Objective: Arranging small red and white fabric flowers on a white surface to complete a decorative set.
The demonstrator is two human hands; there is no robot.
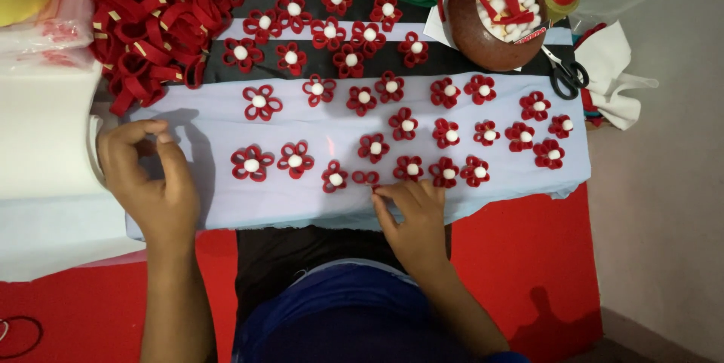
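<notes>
The right hand reaches forward, fingertips pinched on a small red ribbon loop piece lying on the pale blue cloth, just beside the front row of finished red ribbon flowers with white pompom centres. The left hand rests palm-down at the cloth's left edge, fingers loosely curled, holding nothing. Farther back lie a heap of red ribbon loops, a brown bowl of white pompoms and scissors.

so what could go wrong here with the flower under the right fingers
1. The right hand presses a centreless flower packed between finished flowers; a slip could knock its neighbours out of line.
2. The pale cloth lies loose; the left hand resting on it could drag it and shift every row.
3. The open scissors sit by the cloth's edge, probably easy to snag.
</notes>
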